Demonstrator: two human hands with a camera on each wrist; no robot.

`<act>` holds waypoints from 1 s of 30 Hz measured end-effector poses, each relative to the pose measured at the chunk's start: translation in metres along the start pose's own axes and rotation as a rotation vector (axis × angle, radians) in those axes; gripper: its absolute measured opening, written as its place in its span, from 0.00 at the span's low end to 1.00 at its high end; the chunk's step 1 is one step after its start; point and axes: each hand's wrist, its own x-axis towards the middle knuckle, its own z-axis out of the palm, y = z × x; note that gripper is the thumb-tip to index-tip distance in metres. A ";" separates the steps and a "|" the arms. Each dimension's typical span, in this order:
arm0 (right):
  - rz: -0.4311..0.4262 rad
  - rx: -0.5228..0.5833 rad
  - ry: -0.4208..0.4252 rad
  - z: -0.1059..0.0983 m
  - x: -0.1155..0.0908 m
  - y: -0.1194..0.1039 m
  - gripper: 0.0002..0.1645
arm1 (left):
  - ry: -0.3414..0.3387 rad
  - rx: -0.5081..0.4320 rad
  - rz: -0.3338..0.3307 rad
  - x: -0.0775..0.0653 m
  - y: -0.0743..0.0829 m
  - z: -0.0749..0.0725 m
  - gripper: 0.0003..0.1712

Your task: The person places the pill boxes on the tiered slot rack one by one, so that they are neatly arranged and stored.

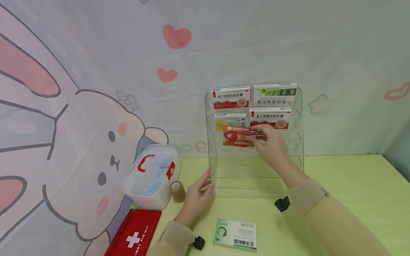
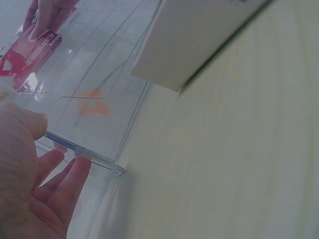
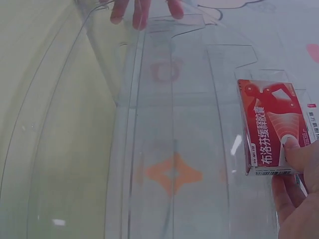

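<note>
My right hand [image 1: 272,145] pinches a red-orange medicine box [image 1: 236,138] by its right end, thumb on the printed face. The box overlaps the middle tiers of a clear acrylic display rack [image 1: 256,177]. At the rack's lower left side, my left hand [image 1: 196,198] grips the edge panel, thumb on one face and fingers on the other in the left wrist view. Two red-and-white medicine boxes [image 1: 230,98] [image 1: 270,118], a green-and-white box [image 1: 275,95] and a yellow-and-white box [image 1: 230,122] stand in the upper two tiers.
On the table [image 1: 346,199], a green-and-white capsule box [image 1: 235,234] lies in front of the rack. To the left are a brown bandage roll [image 1: 177,192], a translucent lidded first-aid box [image 1: 152,177] and a red first aid pouch [image 1: 134,231]. A printed cloth [image 1: 243,46] hangs behind.
</note>
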 end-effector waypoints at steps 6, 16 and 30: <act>0.041 -0.019 -0.046 0.008 -0.001 0.000 0.24 | -0.006 -0.007 0.000 0.000 -0.002 0.001 0.38; 0.029 -0.058 -0.076 0.023 -0.002 0.002 0.24 | -0.014 0.020 -0.031 -0.001 -0.001 -0.001 0.38; -0.014 -0.087 -0.095 0.033 -0.003 -0.002 0.24 | -0.016 0.017 -0.038 0.000 0.000 -0.001 0.38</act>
